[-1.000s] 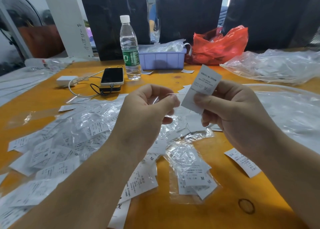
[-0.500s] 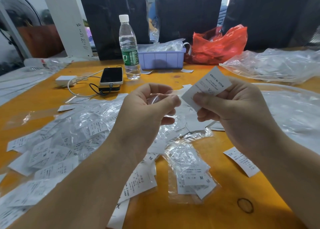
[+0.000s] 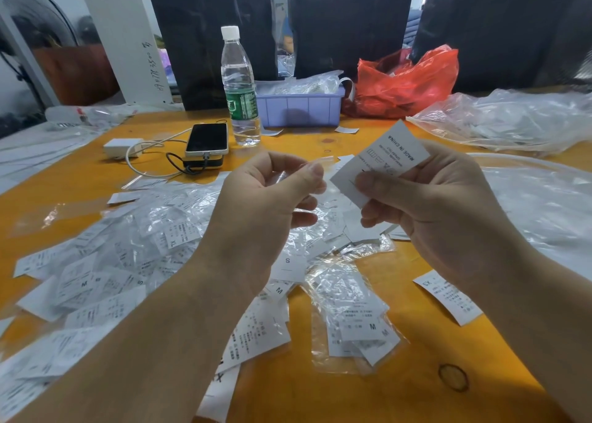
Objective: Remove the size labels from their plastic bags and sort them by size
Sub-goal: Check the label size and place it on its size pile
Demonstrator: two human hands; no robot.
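Observation:
My right hand pinches a white size label printed "MADE IN CHINA", held up above the orange table. My left hand pinches a small clear plastic bag between thumb and forefinger, just left of the label. Below the hands lies a heap of bagged and loose labels marked S, M and XL. A clear bag with M labels lies at centre. One loose label marked XS lies alone at the right.
A water bottle, a phone on a power bank with a white charger and cable, a purple bin, a red plastic bag and large clear plastic sheets stand along the back and right.
The label in my right hand has tilted clockwise and moved a little right, away from my left hand. My left hand has stayed in place with the clear bag.

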